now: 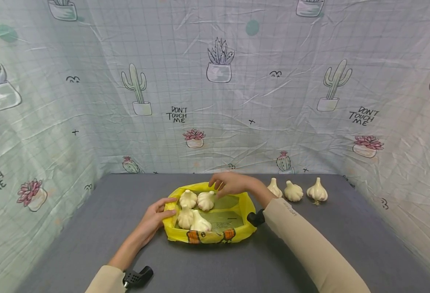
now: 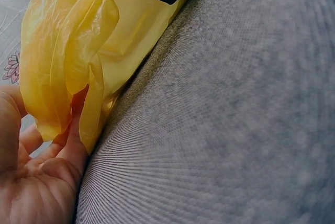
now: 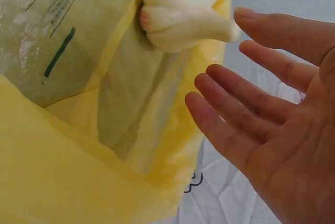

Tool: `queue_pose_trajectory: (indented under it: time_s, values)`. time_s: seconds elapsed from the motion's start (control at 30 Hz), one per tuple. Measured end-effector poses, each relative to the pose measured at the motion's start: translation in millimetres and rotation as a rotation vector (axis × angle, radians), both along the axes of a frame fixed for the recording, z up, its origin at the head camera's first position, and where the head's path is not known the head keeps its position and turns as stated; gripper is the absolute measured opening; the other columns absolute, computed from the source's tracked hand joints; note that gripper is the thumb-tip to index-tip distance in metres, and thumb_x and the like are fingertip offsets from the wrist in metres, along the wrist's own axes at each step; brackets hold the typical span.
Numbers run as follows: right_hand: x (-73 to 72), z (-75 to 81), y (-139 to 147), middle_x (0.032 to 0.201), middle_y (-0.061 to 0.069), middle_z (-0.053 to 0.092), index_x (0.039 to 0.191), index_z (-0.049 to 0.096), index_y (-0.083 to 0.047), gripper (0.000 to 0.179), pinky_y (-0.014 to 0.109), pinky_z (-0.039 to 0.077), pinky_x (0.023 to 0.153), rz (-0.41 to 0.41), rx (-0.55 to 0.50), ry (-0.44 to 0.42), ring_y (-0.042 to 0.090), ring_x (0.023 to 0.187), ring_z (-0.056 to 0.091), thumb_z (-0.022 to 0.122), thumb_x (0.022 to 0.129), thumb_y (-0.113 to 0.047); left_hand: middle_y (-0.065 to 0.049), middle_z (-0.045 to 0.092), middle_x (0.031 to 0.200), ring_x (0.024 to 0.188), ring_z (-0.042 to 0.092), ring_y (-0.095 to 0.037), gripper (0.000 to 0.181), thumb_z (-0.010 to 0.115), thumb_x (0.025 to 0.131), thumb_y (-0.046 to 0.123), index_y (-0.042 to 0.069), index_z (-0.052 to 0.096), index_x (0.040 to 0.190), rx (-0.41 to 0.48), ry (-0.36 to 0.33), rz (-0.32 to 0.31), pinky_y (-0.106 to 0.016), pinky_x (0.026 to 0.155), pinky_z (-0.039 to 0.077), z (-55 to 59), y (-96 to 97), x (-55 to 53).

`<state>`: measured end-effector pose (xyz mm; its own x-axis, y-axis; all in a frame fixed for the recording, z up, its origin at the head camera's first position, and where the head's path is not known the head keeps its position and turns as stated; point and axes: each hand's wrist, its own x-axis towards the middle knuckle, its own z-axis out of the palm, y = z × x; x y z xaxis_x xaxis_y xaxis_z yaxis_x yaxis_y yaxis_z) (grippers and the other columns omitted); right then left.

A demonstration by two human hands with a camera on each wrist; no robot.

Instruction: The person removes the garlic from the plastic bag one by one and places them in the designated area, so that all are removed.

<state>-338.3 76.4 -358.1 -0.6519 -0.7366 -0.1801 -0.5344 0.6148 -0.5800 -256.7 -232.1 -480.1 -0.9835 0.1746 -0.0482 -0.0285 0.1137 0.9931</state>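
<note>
So my right hand (image 1: 233,182) hung empty, fingers loose, nearest garlic bulb (image 1: 205,202) right there at 8 o'clock, stem towards 1; left hand (image 1: 151,220) gripped the yellow bag (image 1: 178,235).

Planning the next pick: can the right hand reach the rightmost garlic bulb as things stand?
Probably yes: the right hand looks empty, and the rightmost garlic bulb stands apart, with nothing covering it.
</note>
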Motion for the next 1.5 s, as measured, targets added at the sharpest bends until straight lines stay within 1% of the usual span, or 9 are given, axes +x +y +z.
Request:
queue_pose_trajectory:
  time_s: [0.23, 0.5, 0.67, 0.8, 1.0, 1.17, 1.33, 1.4, 1.5]
  values:
    - [-5.8, -7.4, -14, 0.133, 0.013, 0.066, 0.137, 0.062, -0.010, 0.043, 0.039, 0.055, 0.099, -0.004, 0.091, 0.008, 0.027, 0.123, 0.063, 0.072, 0.096, -0.016, -0.020, 0.017, 0.171, 0.129, 0.056, -0.025, 0.053, 0.063, 0.103, 0.021, 0.008, 0.047, 0.152, -0.008, 0.006, -0.006, -0.033, 0.092, 0.056, 0.4, 0.1, -0.8]
    - [-6.2, -15.1, -25, 0.152, 0.013, 0.054, 0.144, 0.057, -0.016, 0.052, 0.049, 0.048, 0.110, -0.006, 0.095, -0.028, 0.034, 0.139, 0.053, 0.073, 0.095, -0.016, -0.017, 0.021, 0.171, 0.124, 0.058, -0.023, 0.051, 0.064, 0.103, 0.019, 0.009, 0.050, 0.151, 0.002, 0.001, -0.002, -0.034, 0.091, 0.056, 1.1, 1.1, -2.1]
    - [-5.2, -19.2, -28, 0.153, 0.010, 0.052, 0.140, 0.060, -0.022, 0.052, 0.050, 0.044, 0.113, -0.001, 0.123, -0.031, 0.032, 0.140, 0.049, 0.077, 0.091, -0.014, -0.016, 0.021, 0.171, 0.121, 0.060, -0.021, 0.051, 0.063, 0.103, 0.018, 0.008, 0.049, 0.151, 0.010, -0.004, -0.008, -0.034, 0.091, 0.056, 2.3, 2.0, -0.9]
    - [-4.8, -21.2, -29, 0.151, 0.010, 0.055, 0.136, 0.063, -0.024, 0.050, 0.048, 0.046, 0.111, 0.012, 0.126, -0.030, 0.031, 0.138, 0.051, 0.077, 0.090, -0.009, -0.018, 0.027, 0.168, 0.117, 0.063, -0.021, 0.052, 0.063, 0.103, 0.017, 0.007, 0.048, 0.151, 0.025, -0.008, -0.009, -0.034, 0.089, 0.058, 2.9, 2.5, -0.7]
    - [-4.4, -23.3, -31, 0.145, 0.007, 0.059, 0.135, 0.064, -0.025, 0.047, 0.044, 0.049, 0.107, 0.041, 0.146, -0.036, 0.028, 0.134, 0.055, 0.076, 0.091, -0.012, -0.017, 0.022, 0.170, 0.122, 0.060, -0.023, 0.051, 0.064, 0.102, 0.017, 0.007, 0.049, 0.151, 0.009, 0.006, -0.001, -0.033, 0.091, 0.056, 1.8, 1.7, -0.6]
    - [-3.6, -24.2, -32, 0.146, 0.010, 0.060, 0.135, 0.063, -0.023, 0.046, 0.044, 0.049, 0.107, 0.042, 0.136, -0.034, 0.029, 0.136, 0.055, 0.077, 0.092, -0.014, -0.016, 0.019, 0.171, 0.122, 0.060, -0.023, 0.051, 0.064, 0.103, 0.016, 0.007, 0.050, 0.151, 0.011, 0.004, -0.002, -0.035, 0.092, 0.056, 0.2, 1.0, -0.9]
    - [-1.1, -23.4, -34, 0.146, 0.010, 0.060, 0.135, 0.064, -0.023, 0.047, 0.043, 0.050, 0.106, 0.044, 0.127, -0.027, 0.029, 0.135, 0.055, 0.077, 0.091, -0.013, -0.017, 0.024, 0.169, 0.120, 0.061, -0.022, 0.050, 0.064, 0.102, 0.017, 0.008, 0.050, 0.150, 0.010, -0.005, 0.006, -0.035, 0.091, 0.057, -0.9, 1.0, -2.0]
    - [0.2, -22.8, -35, 0.144, 0.010, 0.061, 0.135, 0.064, -0.023, 0.048, 0.041, 0.051, 0.101, 0.046, 0.127, -0.025, 0.027, 0.131, 0.057, 0.076, 0.090, -0.012, -0.016, 0.026, 0.168, 0.119, 0.062, -0.023, 0.050, 0.064, 0.103, 0.017, 0.009, 0.051, 0.150, 0.011, -0.012, 0.012, -0.035, 0.091, 0.057, -0.9, 1.1, -2.6]
    - [0.2, -22.6, -36, 0.137, 0.007, 0.063, 0.134, 0.064, -0.023, 0.048, 0.036, 0.050, 0.090, 0.053, 0.125, -0.030, 0.021, 0.116, 0.059, 0.076, 0.089, -0.012, -0.015, 0.025, 0.169, 0.122, 0.061, -0.025, 0.049, 0.063, 0.103, 0.017, 0.009, 0.051, 0.150, 0.014, -0.016, 0.015, -0.036, 0.091, 0.057, -1.2, 0.7, -2.9]
